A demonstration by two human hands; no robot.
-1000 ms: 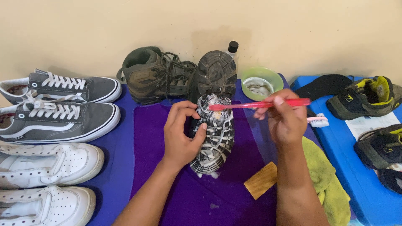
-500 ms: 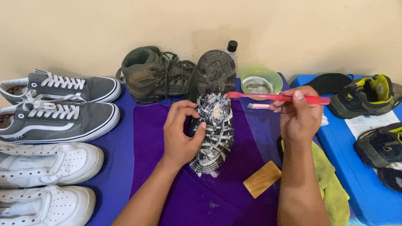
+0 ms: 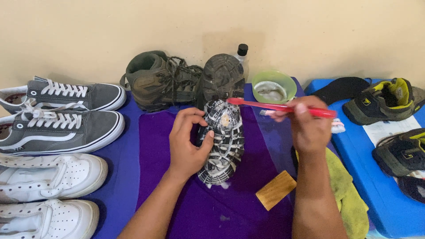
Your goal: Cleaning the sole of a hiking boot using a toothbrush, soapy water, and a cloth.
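Soapy sole (image 3: 222,141) is gripped by the left hand (image 3: 188,144); toothbrush (image 3: 279,106), pinched in the right hand (image 3: 308,126), should be pressed into the grooves.

Single head-worn view, steeply downward, close over purple mat (image 3: 248,208), facing wall (image 3: 212,26)

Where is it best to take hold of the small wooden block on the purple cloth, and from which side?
Grip the wooden block across its two long edges, coming from above. It lies flat and diagonal on the purple cloth, apart from other things; only the right forearm passes close beside it.
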